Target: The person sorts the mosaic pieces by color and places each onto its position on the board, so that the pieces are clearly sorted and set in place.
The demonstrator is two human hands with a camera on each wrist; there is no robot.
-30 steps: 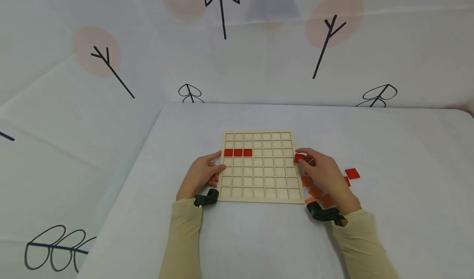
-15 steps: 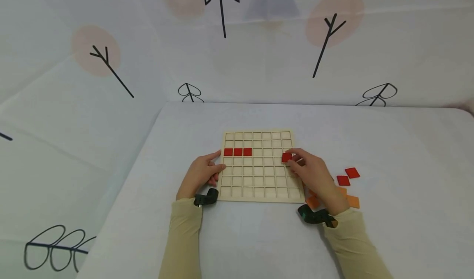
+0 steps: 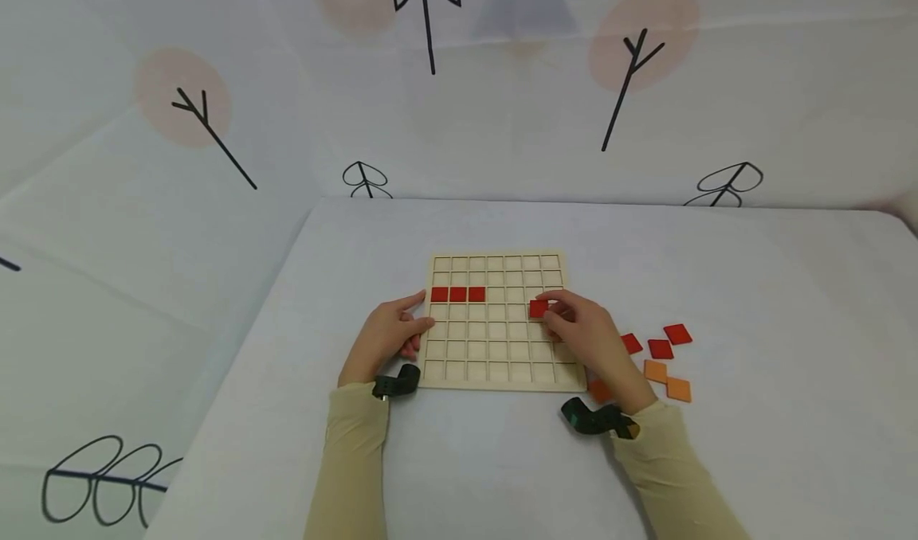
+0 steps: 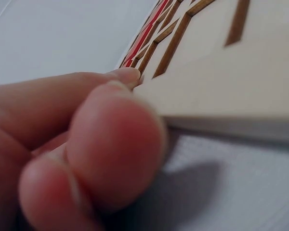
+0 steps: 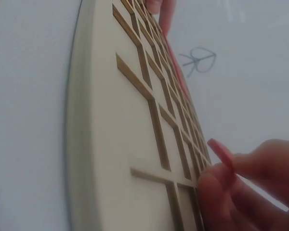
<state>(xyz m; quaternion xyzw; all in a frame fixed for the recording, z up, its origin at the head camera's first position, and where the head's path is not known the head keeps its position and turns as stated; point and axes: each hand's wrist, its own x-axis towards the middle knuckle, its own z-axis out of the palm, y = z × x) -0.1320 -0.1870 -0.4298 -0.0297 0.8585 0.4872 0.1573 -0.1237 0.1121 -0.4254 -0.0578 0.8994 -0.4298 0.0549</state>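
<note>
A pale wooden grid board (image 3: 502, 386) lies flat on the table, with three red square tiles (image 3: 458, 295) side by side in its third row from the far edge, at the left. My left hand (image 3: 385, 334) holds the board's left edge by thumb and index finger, the other fingers curled in beside it. Between thumb and index finger of my right hand (image 3: 586, 331), a red tile (image 3: 538, 309) is pinched over the right part of the board. The right wrist view shows this tile (image 5: 222, 155) tilted above the grid.
To the right of the board, loose red tiles (image 3: 661, 349) and orange tiles (image 3: 678, 389) lie on the white table (image 3: 789, 325). Part of this group is hidden by my right hand and wrist. A printed cloth (image 3: 502, 126) hangs behind the table.
My right hand has carried the red tile leftward from beside the board's right edge to over the grid, uncovering more loose tiles. My left hand keeps its place on the board.
</note>
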